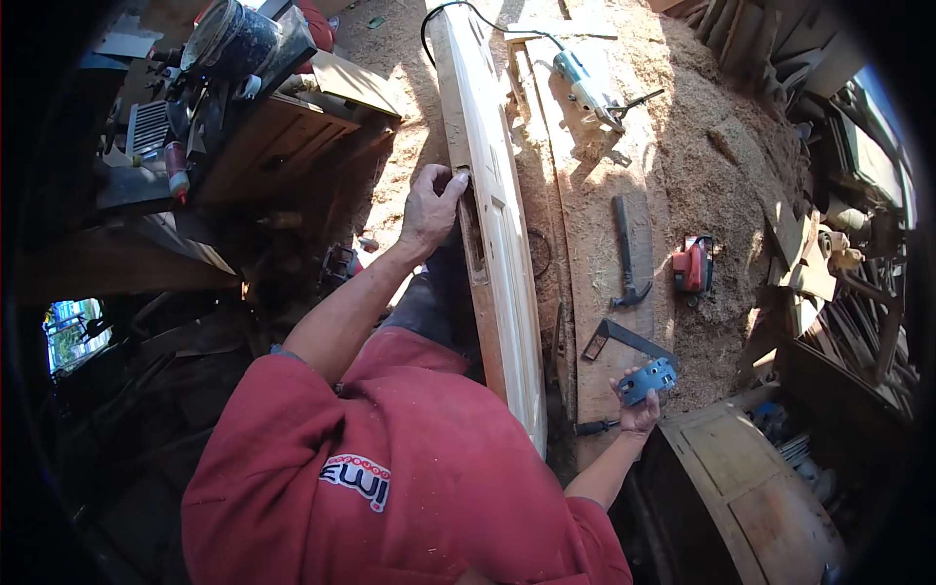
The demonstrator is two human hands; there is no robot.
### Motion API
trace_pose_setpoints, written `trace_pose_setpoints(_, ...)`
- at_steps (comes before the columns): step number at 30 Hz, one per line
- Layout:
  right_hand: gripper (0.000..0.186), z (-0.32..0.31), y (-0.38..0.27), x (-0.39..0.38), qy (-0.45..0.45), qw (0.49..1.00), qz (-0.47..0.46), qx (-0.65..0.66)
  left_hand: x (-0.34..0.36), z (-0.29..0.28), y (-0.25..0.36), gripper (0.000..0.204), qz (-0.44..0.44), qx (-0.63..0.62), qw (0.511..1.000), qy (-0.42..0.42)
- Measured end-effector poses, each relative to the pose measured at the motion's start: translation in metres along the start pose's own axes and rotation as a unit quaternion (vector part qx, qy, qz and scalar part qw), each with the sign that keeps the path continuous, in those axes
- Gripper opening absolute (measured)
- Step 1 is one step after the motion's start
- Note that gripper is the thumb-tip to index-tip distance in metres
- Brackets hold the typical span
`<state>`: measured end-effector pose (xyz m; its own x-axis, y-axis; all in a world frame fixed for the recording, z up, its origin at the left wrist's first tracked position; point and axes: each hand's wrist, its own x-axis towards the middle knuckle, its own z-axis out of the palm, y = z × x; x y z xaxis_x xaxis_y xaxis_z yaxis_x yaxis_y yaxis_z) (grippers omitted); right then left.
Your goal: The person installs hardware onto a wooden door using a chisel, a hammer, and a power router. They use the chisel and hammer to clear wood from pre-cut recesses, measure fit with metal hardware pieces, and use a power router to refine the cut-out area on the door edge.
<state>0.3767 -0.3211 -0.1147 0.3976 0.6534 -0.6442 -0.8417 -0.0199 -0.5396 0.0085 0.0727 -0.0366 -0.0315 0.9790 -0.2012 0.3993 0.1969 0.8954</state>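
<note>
A panelled wooden door [522, 322] stands on its long edge in front of me, with a narrow slot [476, 234] cut into its upper edge. My left hand [436, 207] rests at the slot's far end, its fingers curled and the thumb against the wood. Whatever lies between those fingertips is too small to make out. Off to the right of the door, my right hand [639, 414] holds up a blue lock case [647, 381] with holes in its face. Below that hand lies a dark-handled tool [593, 427], partly hidden.
A plank right of the door carries a corded power tool [585, 86], a claw hammer [625, 244] and a try square [629, 341]. Beside it sits a red-and-black power tool [692, 264] among wood shavings. A cluttered bench [253, 146] stands left; a wooden cabinet [746, 487] is lower right.
</note>
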Motion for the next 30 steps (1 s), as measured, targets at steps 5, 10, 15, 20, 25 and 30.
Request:
trace_pose_setpoints(5,0.044,0.128,-0.035,0.021,-0.097,0.981,-0.046,-0.164,0.015,0.008,0.010,0.037,-0.032,-0.004,0.999,0.033)
trace_pose_setpoints(10,0.039,0.251,-0.008,0.014,-0.150,0.969,-0.026,-0.193,0.018,-0.009,0.036,0.024,0.081,0.123,0.989,0.002)
trace_pose_setpoints(15,0.046,0.322,0.037,-0.014,-0.140,0.945,0.005,-0.297,0.035,-0.036,0.015,0.023,0.028,0.051,0.996,0.070)
trace_pose_setpoints(20,0.035,0.351,0.068,-0.016,-0.211,0.777,-0.162,-0.570,0.006,-0.044,-0.049,0.024,-0.086,-0.052,0.995,-0.028)
trace_pose_setpoints(25,0.038,0.391,0.075,-0.007,-0.234,0.709,-0.170,-0.643,-0.033,-0.041,-0.062,0.028,-0.175,-0.160,0.968,-0.081)
trace_pose_setpoints(30,0.044,0.432,0.095,0.012,-0.203,0.642,-0.240,-0.700,-0.038,-0.047,-0.037,0.041,-0.121,-0.214,0.959,-0.145)
